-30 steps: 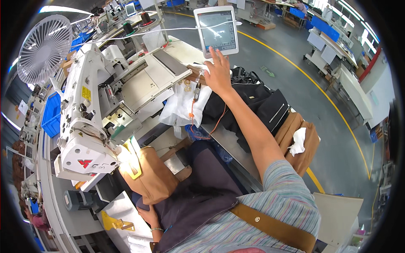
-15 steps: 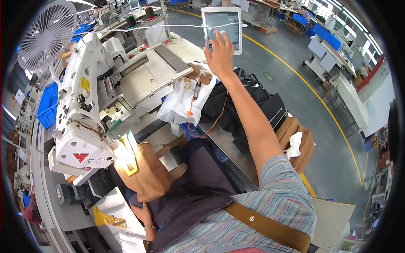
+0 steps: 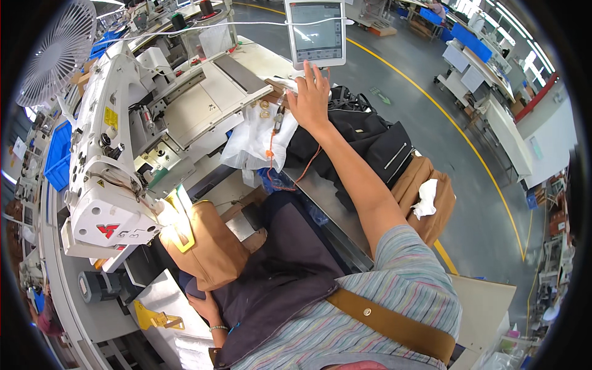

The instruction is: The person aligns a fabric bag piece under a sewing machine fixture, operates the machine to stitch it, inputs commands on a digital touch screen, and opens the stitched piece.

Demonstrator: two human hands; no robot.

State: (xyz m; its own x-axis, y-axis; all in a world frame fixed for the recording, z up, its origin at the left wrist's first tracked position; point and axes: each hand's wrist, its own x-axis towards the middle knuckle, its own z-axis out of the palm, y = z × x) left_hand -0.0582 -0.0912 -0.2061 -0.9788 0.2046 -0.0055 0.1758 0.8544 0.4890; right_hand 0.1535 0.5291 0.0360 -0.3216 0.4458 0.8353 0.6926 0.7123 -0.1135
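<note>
My right hand point(image 3: 311, 102) reaches forward with its fingers stretched out and nothing in them, just below the tablet screen point(image 3: 317, 34); a fingertip is at the lower frame, and I cannot tell if it touches. My left hand point(image 3: 203, 307) is low beside the lower edge of a brown fabric bag point(image 3: 213, 246), its fingers mostly hidden beneath it. The bag's far edge sits under the lit head of a white sewing machine point(image 3: 111, 206). A yellow clamp frame point(image 3: 184, 237) lies against the bag there.
Metal rings and an orange cord point(image 3: 269, 154) lie on a white plastic bag point(image 3: 253, 139). Black bags point(image 3: 364, 148) and a brown bag point(image 3: 425, 228) with crumpled white paper are at right. A yellow template point(image 3: 151, 317) lies at lower left; a fan point(image 3: 55, 55) stands far left.
My right hand has drawn back from the tablet's screen toward its lower edge. The view has shifted slightly. My left hand and the brown bag hold their places.
</note>
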